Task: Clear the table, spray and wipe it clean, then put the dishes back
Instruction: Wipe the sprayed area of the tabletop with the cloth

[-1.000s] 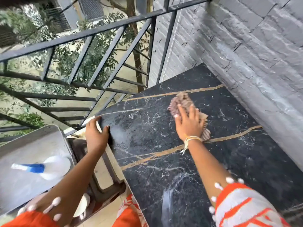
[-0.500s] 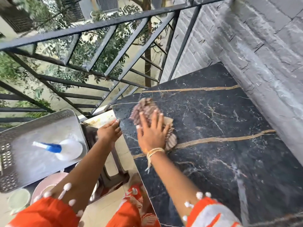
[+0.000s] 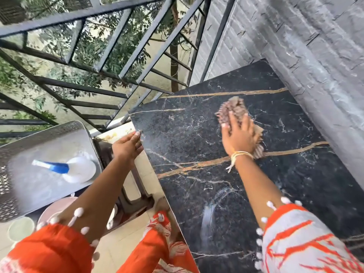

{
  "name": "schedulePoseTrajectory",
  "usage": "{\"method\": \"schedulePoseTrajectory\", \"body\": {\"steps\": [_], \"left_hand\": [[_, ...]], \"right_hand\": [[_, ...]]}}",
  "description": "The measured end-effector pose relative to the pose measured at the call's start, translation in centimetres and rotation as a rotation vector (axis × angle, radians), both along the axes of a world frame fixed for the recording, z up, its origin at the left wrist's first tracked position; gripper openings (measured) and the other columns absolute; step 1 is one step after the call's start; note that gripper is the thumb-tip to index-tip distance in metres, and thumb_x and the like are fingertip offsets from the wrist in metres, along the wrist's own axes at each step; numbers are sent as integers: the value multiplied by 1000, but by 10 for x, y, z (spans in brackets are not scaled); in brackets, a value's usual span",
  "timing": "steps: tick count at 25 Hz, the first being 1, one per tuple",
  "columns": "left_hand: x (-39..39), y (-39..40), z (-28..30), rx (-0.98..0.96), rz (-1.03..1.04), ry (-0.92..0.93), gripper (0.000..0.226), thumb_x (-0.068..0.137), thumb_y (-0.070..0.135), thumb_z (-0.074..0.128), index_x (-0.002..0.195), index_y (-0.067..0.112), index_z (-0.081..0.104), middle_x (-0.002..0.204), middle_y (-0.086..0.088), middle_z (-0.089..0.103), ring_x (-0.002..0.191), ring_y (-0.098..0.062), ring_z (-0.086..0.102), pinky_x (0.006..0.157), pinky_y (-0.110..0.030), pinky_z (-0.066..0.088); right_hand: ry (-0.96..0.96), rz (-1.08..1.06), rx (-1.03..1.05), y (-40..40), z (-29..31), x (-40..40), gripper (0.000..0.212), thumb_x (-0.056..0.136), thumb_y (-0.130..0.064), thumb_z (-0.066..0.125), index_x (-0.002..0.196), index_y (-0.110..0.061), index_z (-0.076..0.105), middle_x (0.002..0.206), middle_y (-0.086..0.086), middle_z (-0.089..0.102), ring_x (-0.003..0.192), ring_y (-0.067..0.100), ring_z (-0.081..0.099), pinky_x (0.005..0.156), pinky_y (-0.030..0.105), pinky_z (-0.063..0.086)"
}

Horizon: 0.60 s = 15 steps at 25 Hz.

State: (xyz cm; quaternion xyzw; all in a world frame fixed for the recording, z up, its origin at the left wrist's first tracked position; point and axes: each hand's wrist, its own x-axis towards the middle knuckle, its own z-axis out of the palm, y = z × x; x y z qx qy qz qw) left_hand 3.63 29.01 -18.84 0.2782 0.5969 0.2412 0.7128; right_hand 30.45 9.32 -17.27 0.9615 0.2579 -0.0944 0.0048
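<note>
Right hand (image 3: 239,137): fingers (image 3: 232,120) spread flat, pressing the cloth (image 3: 234,109) onto the bench (image 3: 197,154); nothing pinched, just palm pressure. Cloth sits in the far half of the top, near the wall (image 3: 315,66), between the two gold veins. Left hand (image 3: 126,146): fingers together, hooked on the bench's left edge, bracing.

We judge the step as wiping. Top is bare. The near half shows a faint streak, so we want overlapping passes from the wall side toward us, an even flat palm, cloth bunched under the hand so no edge trails, and we finish along the edges and corners.

Spray bottle (image 3: 67,168) lies on the grey tray (image 3: 49,134) to the left. Dishes (image 3: 49,211) are parked below it, well apart from the bench, not yet returned.
</note>
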Motion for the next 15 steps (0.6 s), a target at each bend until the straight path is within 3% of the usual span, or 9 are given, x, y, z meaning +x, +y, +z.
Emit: {"method": "schedulePoseTrajectory", "body": {"steps": [4,6,9,12,13,15], "left_hand": [[-3,3,-2,-27,-4,37,3,89,15,66,92,15,68,84,-4,66,70,-15,59,57,-21,57],[-5,6,-6,-28,-26,71,9,87,18,69,96,16,69,87,-3,68,76,-17,61,59,-23,59],[-2,4,-4,-22,-6,96,10,86,16,70,95,14,69,89,-6,69,82,-21,64,71,-31,60],[0,3,2,4,28,121,12,85,14,71,97,12,69,76,-5,70,64,-15,63,56,-24,58],[0,5,5,50,3,203,15,84,16,73,98,13,70,79,-6,73,62,-14,64,61,-25,58],[1,9,12,252,-166,533,32,79,23,76,110,17,70,102,-10,73,85,-20,68,86,-35,56]], "right_hand": [[33,-244,29,12,-3,-7,58,97,-55,23,152,-41,14,163,9,3,149,36,4,115,64,6],[48,-190,43,35,-1,-38,59,96,-57,20,152,-41,10,163,10,1,149,37,1,114,65,5],[96,159,46,57,0,-103,58,96,-58,18,151,-44,10,163,10,2,149,37,1,116,64,3],[124,542,54,51,0,-170,54,97,-58,21,149,-45,20,162,12,12,148,38,10,115,65,11],[118,665,53,43,-1,-180,53,97,-58,23,149,-45,23,161,13,15,148,38,13,114,65,13],[95,884,43,29,-3,-176,53,96,-59,29,147,-46,25,161,11,18,148,36,16,115,64,14]]}}
